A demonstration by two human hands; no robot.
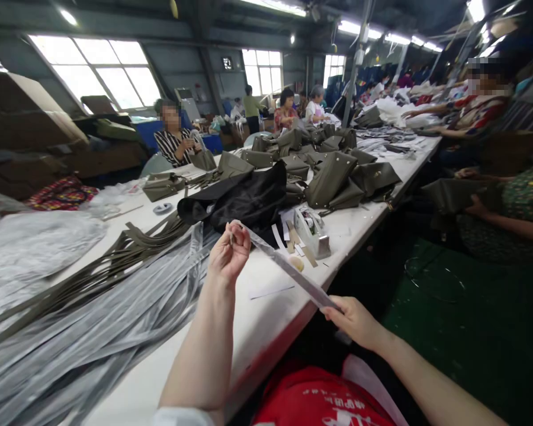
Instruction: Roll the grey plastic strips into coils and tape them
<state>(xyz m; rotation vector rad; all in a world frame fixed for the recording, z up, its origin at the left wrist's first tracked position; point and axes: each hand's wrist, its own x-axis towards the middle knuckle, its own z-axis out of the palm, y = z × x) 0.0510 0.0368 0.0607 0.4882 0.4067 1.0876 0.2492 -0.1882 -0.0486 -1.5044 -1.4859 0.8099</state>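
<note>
A long flat strap [288,269] in a pale, plastic-like wrapping stretches between my two hands above the table edge. My left hand [230,253] is closed, pinching its far end in curled fingers. Lower and to the right, my right hand [353,319] grips the near end between thumb and fingers. Many similar wrapped straps [128,313] lie in a long pile to the left, beside a bundle of bare olive straps [128,251]. Just beyond my left hand is a heap of black material [244,198]. A white tape dispenser [311,232] stands right of it.
Several olive handbags [333,177] crowd the middle of the white table [266,331]. A tape roll [162,208] and white plastic sheeting [39,242] lie leftward. A person in stripes [177,142] sits across; another person's hand [479,207] holds a bag at right.
</note>
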